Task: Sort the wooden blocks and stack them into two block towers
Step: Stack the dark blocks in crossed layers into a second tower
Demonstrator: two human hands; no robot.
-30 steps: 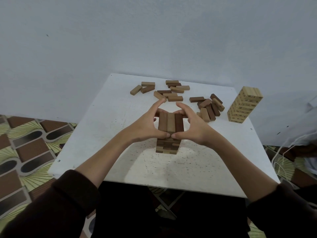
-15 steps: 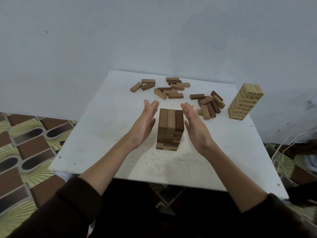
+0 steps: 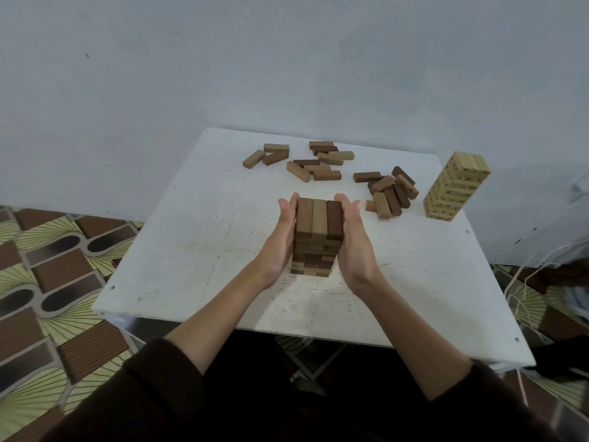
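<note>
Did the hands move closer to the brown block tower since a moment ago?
Yes. Judged against the brown block tower, the left hand and right hand have closed inward; flat palms now press its two sides, where gaps showed before.

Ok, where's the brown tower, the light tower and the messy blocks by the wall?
brown tower [image 3: 319,215], head view, middle block of its top layer
light tower [image 3: 452,194], head view, its front face
messy blocks [image 3: 322,161], head view, a block mid-pile

Loose blocks [image 3: 322,161] crowd the far table [image 3: 178,250]; near side open.
</note>
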